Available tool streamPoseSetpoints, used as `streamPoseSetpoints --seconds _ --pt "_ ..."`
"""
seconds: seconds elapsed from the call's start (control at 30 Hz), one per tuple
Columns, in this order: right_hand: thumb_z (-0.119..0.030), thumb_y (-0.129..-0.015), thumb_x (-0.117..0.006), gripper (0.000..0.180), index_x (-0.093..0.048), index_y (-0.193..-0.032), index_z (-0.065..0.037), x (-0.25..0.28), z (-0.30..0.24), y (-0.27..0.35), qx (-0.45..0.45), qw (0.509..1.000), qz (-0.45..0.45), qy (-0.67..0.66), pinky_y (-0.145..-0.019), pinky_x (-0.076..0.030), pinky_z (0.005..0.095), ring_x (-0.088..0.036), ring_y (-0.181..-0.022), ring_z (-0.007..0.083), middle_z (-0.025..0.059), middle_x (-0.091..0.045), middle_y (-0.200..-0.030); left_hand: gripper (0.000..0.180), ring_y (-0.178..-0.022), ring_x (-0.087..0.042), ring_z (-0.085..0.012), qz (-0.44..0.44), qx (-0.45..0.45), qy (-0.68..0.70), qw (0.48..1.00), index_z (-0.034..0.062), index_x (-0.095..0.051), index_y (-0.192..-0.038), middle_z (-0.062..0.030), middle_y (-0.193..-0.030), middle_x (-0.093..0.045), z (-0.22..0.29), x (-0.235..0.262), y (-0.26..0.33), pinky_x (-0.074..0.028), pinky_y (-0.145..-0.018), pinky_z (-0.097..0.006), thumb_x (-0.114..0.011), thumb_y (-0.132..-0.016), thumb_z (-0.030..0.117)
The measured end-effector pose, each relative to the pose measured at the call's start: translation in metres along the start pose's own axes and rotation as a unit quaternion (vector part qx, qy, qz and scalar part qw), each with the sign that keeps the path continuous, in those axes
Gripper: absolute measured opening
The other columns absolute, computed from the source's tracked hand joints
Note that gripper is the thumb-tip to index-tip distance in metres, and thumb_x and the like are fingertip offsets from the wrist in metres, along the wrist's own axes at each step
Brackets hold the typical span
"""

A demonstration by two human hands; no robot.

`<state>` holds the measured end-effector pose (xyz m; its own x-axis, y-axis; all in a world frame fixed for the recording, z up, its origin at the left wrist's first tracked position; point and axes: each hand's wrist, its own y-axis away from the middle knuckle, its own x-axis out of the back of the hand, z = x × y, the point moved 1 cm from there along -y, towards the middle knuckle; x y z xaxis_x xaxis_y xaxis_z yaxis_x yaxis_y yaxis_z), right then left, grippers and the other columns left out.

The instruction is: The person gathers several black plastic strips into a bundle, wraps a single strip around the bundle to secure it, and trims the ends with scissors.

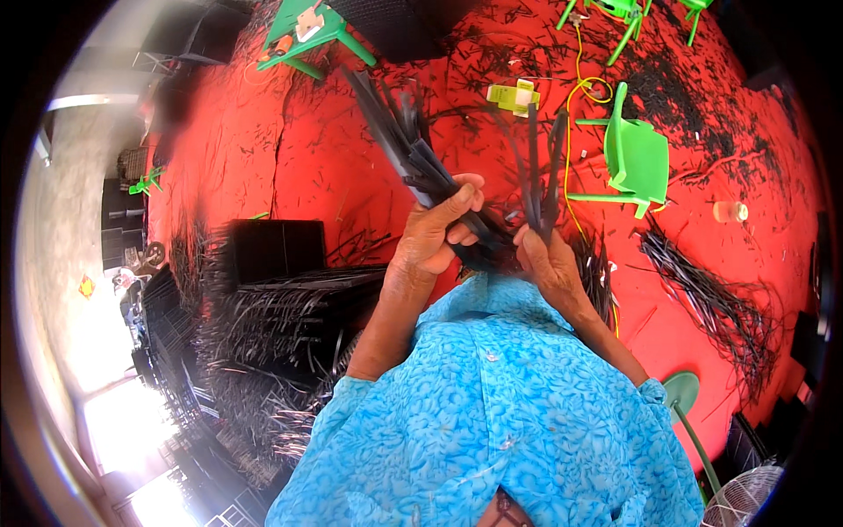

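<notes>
My left hand (443, 224) is closed round a thick bundle of flat black strips (399, 140), which slants up and to the left out of my fist. To its right, my right hand (549, 263) grips a few thinner black strips (544, 171) that stand upright from between thumb and fingers. Between the two hands the strips run together, and their lower ends blur in front of my blue patterned shirt. The fingertips of my right hand are partly hidden behind the strips.
Partly woven black pieces with loose strip ends (272, 307) are stacked on the left. A green chair (637, 162) and a heap of black strips (702, 299) are on the right. Scraps litter the red floor covering (325, 193). A yellow cord (572, 158) runs across it. A green table (329, 26) stands farther off.
</notes>
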<state>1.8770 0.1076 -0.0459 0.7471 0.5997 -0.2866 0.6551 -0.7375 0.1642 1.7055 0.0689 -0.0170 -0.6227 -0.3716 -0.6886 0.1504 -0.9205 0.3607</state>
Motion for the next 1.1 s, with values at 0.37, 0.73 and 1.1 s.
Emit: streamPoseSetpoints --seconds 0.37,0.73,1.1 --pt "-0.022 -0.088 -0.047 0.022 -0.053 -0.095 -0.003 -0.005 0.006 -0.001 0.046 0.984 -0.089 0.147 -0.052 -0.037 0.0238 -0.042 -0.059 0.0067 0.0019 -0.046 -0.061 0.010 -0.040 -0.037 -0.0055 0.009 -0.049 -0.013 0.999 0.0056 -0.054 -0.084 -0.0030 -0.070 -0.052 0.004 -0.004 0.001 -0.030 -0.036 -0.020 -0.061 -0.077 0.009" --pt "-0.020 -0.088 -0.045 0.021 -0.054 -0.097 -0.003 -0.001 -0.001 0.002 0.020 0.972 -0.176 0.156 -0.048 -0.037 0.0250 -0.041 -0.053 0.0085 0.0024 -0.044 -0.058 0.013 -0.039 -0.036 -0.0058 0.021 0.004 -0.031 0.999 0.0056 -0.055 -0.084 -0.0016 -0.065 -0.051 0.008 -0.003 0.004 -0.027 -0.035 -0.020 -0.063 -0.075 0.010" --pt "-0.020 -0.087 -0.044 0.022 -0.052 -0.099 -0.002 0.003 -0.006 0.005 -0.026 0.968 -0.168 0.182 -0.051 -0.038 0.0275 -0.047 -0.056 0.0122 0.0070 -0.051 -0.063 0.011 -0.039 -0.035 -0.0055 -0.002 -0.020 -0.065 0.998 0.0020 -0.056 -0.083 -0.0050 -0.072 -0.054 0.002 0.006 0.005 -0.029 -0.037 -0.022 -0.059 -0.079 0.012"
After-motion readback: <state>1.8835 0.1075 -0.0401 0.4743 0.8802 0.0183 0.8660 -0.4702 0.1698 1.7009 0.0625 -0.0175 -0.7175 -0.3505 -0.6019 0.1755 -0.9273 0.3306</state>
